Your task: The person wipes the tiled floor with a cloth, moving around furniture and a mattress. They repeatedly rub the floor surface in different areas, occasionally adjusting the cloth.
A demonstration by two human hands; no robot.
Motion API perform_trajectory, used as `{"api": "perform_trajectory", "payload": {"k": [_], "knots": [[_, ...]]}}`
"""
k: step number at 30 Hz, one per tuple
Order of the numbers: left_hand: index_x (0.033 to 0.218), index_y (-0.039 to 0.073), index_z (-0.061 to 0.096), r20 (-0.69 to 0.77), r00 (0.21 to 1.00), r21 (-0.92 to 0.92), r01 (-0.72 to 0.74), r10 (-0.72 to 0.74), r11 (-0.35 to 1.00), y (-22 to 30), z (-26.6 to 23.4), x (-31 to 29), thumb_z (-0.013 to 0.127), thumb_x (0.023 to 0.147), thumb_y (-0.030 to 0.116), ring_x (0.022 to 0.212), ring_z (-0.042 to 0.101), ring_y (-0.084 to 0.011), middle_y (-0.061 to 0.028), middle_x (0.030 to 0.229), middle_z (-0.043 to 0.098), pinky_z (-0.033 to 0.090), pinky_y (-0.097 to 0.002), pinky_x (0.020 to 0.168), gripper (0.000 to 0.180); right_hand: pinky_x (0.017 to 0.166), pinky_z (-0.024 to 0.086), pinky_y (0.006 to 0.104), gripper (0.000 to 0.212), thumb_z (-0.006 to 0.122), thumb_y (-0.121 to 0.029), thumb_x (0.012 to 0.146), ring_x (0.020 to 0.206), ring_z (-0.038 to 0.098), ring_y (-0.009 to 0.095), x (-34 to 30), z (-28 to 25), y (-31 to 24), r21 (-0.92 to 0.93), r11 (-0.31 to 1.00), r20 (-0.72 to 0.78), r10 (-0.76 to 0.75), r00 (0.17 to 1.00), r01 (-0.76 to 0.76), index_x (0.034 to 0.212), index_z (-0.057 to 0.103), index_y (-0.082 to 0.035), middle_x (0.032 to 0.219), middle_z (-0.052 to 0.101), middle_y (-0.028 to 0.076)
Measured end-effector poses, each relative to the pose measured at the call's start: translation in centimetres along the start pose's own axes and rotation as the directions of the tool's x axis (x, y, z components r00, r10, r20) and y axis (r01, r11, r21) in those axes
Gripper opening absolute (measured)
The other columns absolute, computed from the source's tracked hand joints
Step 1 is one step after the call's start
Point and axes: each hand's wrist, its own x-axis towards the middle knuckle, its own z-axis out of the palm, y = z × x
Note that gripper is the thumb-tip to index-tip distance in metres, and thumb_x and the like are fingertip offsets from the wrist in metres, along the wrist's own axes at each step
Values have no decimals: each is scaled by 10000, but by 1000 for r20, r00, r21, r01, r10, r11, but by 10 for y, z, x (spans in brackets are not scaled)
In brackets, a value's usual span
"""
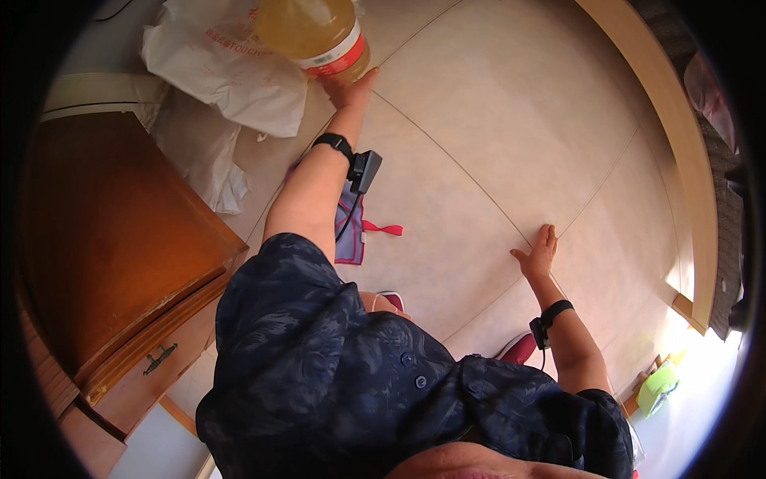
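Observation:
My left hand (349,89) reaches far forward at the top and is closed round the lower end of a large clear plastic bottle (307,28). Yellowish liquid fills the bottle, and a red and white label wraps it; its top lies beyond the picture's edge. Most of the fingers are hidden behind the bottle. My right hand (540,254) hangs out to the right over the tiled floor, with nothing in it, thumb apart from the outstretched fingers. Just left of the bottle lies a crumpled white plastic bag (231,68) with red print.
A brown wooden cabinet (120,223) with a metal drawer handle stands at the left. Purple cloth (349,227) with pink edging lies under my left arm. A curved pale wooden edge (694,144) borders the right side. Something bright green (657,389) sits at lower right.

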Motion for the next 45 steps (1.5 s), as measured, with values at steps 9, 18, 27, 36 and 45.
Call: {"api": "perform_trajectory", "payload": {"k": [9,18,27,36,45], "knots": [[1458,-43,299,324,917,-145,-195,233,970,19,-14,-2,845,724,381,1415,352,-335,-255,1503,376,338,-420,1139,1009,1210,244,453,1150,898,-234,696,1479,160,438,1,0,4,-6,1000,-2,-23,1000,23,1552,161,-18,1629,149,186],[1515,104,346,463,849,423,-466,257,777,-97,-207,-276,731,838,364,1445,241,-418,-206,1568,293,180,-671,1121,822,1209,233,454,1138,898,-241,696,1476,167,423,5,5,8,-29,998,-6,-53,999,52,1544,177,-3,1621,149,210],[1489,182,418,595,725,409,-645,347,645,-106,-147,-235,625,915,401,1481,185,-415,-152,1591,277,154,-705,1120,649,1208,237,422,1114,882,-226,725,1486,167,375,4,2,5,-37,999,8,-36,999,36,1549,166,-3,1617,130,210],[1238,198,602,473,615,79,-743,631,665,-15,-38,-135,664,882,352,1306,456,-357,-85,1364,548,344,-554,1050,392,1205,243,430,1124,883,-220,723,1483,155,396,3,1,4,-53,998,12,-45,999,46,1553,155,-12,1623,122,200],[1220,99,566,-548,836,539,334,21,773,-110,-142,3,666,880,224,1217,499,-337,-177,1346,515,350,-490,1039,376,1203,248,427,1133,891,-213,715,1483,158,392,5,3,8,-62,996,2,-71,998,71,1553,154,-17,1620,119,204]]}}
